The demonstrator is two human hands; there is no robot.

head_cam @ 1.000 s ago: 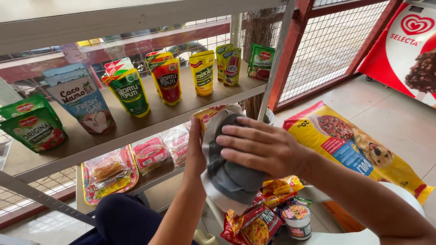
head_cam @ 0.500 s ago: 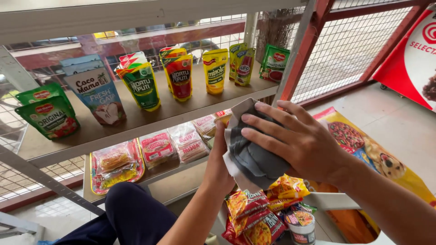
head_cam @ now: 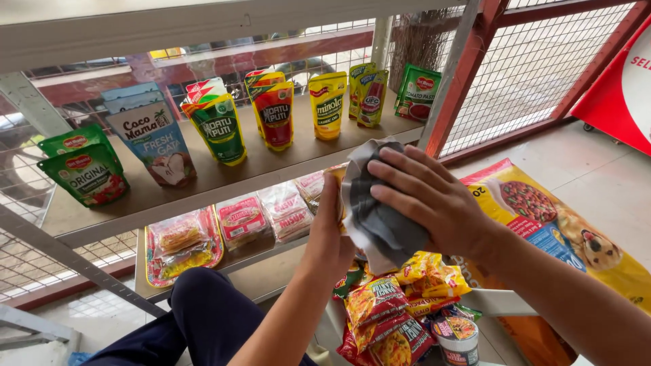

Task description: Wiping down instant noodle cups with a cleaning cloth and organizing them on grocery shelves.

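A soft, matt grey cloth (head_cam: 383,217) is creasing at the centre of the frame. On the upper left, glossy plastic stand-up pouches (head_cam: 217,125) are catching light on a smooth, matt brown wooden shelf board (head_cam: 224,177). At the upper right, red-painted metal wire mesh (head_cam: 542,68) is looking dull. At the lower centre, shiny crinkled foil snack packets (head_cam: 380,312) are glinting.
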